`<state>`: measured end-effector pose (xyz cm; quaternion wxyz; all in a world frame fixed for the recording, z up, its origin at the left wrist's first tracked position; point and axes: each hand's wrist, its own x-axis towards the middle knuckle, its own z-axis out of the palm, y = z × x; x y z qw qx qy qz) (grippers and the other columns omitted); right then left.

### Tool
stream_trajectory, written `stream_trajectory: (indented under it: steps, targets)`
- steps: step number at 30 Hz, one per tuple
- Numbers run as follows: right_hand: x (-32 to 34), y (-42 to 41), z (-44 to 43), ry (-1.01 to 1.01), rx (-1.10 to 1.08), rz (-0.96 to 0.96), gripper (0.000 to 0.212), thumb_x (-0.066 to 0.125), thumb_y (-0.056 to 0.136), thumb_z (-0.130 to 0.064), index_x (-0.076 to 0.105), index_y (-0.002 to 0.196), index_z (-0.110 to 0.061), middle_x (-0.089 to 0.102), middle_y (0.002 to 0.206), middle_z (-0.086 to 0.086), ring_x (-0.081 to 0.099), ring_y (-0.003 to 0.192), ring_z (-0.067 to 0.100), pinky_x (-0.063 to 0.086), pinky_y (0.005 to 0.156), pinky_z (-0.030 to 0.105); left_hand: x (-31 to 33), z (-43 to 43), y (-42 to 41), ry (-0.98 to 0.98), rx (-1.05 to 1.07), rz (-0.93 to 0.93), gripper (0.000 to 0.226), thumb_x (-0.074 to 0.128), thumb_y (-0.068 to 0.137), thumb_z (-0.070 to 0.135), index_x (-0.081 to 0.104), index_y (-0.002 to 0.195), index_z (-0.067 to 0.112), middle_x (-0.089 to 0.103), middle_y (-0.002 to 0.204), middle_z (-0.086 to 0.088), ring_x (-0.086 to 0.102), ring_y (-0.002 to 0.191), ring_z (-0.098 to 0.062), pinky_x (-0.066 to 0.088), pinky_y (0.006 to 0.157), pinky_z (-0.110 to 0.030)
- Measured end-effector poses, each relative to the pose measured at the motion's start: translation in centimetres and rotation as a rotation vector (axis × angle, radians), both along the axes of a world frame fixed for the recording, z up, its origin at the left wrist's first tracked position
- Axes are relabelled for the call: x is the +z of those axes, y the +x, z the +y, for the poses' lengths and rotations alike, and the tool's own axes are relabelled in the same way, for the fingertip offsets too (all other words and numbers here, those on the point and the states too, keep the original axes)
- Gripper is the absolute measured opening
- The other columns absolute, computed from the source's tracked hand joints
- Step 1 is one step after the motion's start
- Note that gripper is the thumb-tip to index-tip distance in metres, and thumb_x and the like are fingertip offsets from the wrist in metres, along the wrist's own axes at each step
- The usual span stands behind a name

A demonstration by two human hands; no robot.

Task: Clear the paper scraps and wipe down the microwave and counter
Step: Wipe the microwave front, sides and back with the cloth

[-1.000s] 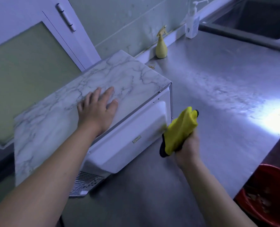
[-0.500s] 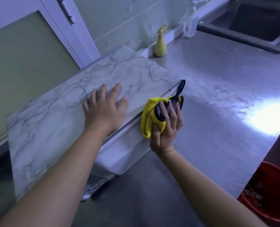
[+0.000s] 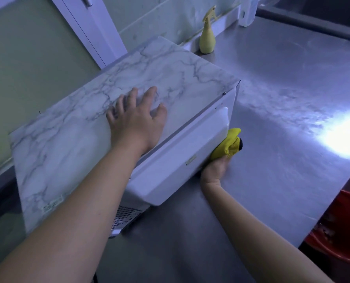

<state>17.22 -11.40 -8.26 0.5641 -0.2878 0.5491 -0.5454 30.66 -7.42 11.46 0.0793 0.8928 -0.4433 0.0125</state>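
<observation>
A white microwave [image 3: 190,148] with a marble-patterned top stands on the steel counter [image 3: 282,94], its white side panel facing me. My left hand [image 3: 135,123] lies flat on the marble top with fingers spread. My right hand [image 3: 217,166] grips a bunched yellow cloth [image 3: 228,145] with a black edge and holds it against the lower right corner of the white panel, near the counter surface. No paper scraps show on the counter.
A yellow spray bottle [image 3: 207,35] stands by the wall behind the microwave. A clear pump bottle [image 3: 248,11] sits further right, beside a sink edge [image 3: 313,19]. A red bin [image 3: 341,231] with scraps sits below the counter edge at right. A cabinet door [image 3: 37,48] is at left.
My right hand has moved the yellow cloth from the microwave's top edge down to the lower right of the white panel. My left hand has stayed pressed on the top.
</observation>
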Motion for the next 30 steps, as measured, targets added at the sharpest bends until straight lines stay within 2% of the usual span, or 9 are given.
stream_trajectory:
  steps: [2,3,5,9,14,21,24,26,30]
  targets:
    - [1.7,-0.3,1.0,0.247,0.078,-0.103,0.064,0.030,0.097,-0.067,0.031,0.154,-0.037,0.047,0.149,-0.012,0.048,0.134,0.015,0.045,0.109,0.041,0.0,0.1,-0.1,0.004,0.000,0.001,0.053,0.027,0.093,0.060,0.025,0.145,0.052,0.020,0.162,0.003,0.014,0.148,-0.025,0.007,0.118,-0.051]
    - [2.5,-0.8,1.4,0.358,0.147,-0.183,0.078,0.030,0.081,-0.086,0.036,0.148,-0.046,0.055,0.142,-0.012,0.054,0.125,0.018,0.057,0.090,0.046,0.1,0.1,-0.1,0.005,0.000,0.005,0.053,0.027,0.093,0.061,0.025,0.145,0.052,0.020,0.162,0.003,0.014,0.148,-0.024,0.007,0.118,-0.051]
    - [4.4,-1.9,1.9,0.527,0.249,-0.312,0.084,0.031,0.066,-0.098,0.056,0.129,-0.048,0.068,0.121,-0.009,0.062,0.104,0.021,0.058,0.055,0.037,0.2,0.1,-0.1,0.006,-0.004,0.014,0.052,0.027,0.093,0.061,0.027,0.145,0.051,0.020,0.162,0.003,0.014,0.148,-0.024,0.007,0.117,-0.051]
    - [5.3,-5.2,2.9,0.652,0.343,-0.442,0.054,0.056,0.078,-0.073,0.073,0.092,-0.024,0.075,0.093,0.001,0.071,0.080,0.024,0.055,0.071,0.036,0.5,0.3,-0.3,0.006,-0.014,0.019,0.053,0.027,0.094,0.060,0.030,0.145,0.049,0.022,0.162,0.000,0.016,0.147,-0.025,0.008,0.117,-0.052]
    - [8.4,-9.7,2.9,0.420,0.364,-0.508,0.039,0.050,0.092,-0.053,0.069,0.090,-0.019,0.068,0.097,0.007,0.066,0.089,0.026,0.047,0.091,0.042,0.8,0.6,-0.6,-0.005,-0.032,0.032,0.054,0.028,0.096,0.058,0.031,0.148,0.044,0.023,0.162,-0.003,0.017,0.147,-0.027,0.008,0.119,-0.053]
    - [17.3,-7.0,2.3,-0.225,0.295,-0.083,0.048,0.053,0.081,-0.036,0.058,0.129,-0.031,0.065,0.116,-0.005,0.062,0.103,0.010,0.051,0.086,0.028,0.9,0.7,-0.5,0.010,-0.035,0.049,0.056,0.026,0.095,0.059,0.029,0.149,0.044,0.020,0.163,-0.003,0.015,0.148,-0.028,0.006,0.119,-0.054]
    - [17.2,-2.8,3.3,-0.289,0.362,0.251,0.064,0.052,0.078,-0.056,0.048,0.140,-0.044,0.046,0.149,-0.003,0.033,0.144,0.019,0.027,0.119,0.045,0.9,0.5,-0.4,0.007,-0.031,0.042,0.055,0.026,0.094,0.061,0.031,0.147,0.045,0.022,0.162,-0.002,0.016,0.147,-0.028,0.007,0.119,-0.054]
    - [16.3,-0.3,4.1,-0.259,0.349,0.453,0.073,0.045,0.073,-0.075,0.032,0.142,-0.059,0.022,0.162,-0.014,0.002,0.152,0.010,0.007,0.122,0.048,0.8,0.5,-0.4,-0.009,-0.032,0.023,0.055,0.028,0.093,0.061,0.031,0.146,0.045,0.023,0.162,-0.001,0.017,0.147,-0.027,0.008,0.119,-0.053]
    - [14.3,2.3,4.1,-0.429,0.033,0.629,0.065,0.048,0.082,-0.062,0.047,0.144,-0.041,0.038,0.157,-0.003,0.015,0.153,0.022,0.019,0.116,0.060,0.4,0.3,-0.1,-0.040,-0.038,-0.004,0.054,0.030,0.093,0.060,0.032,0.144,0.045,0.025,0.160,-0.001,0.019,0.146,-0.027,0.009,0.118,-0.053]
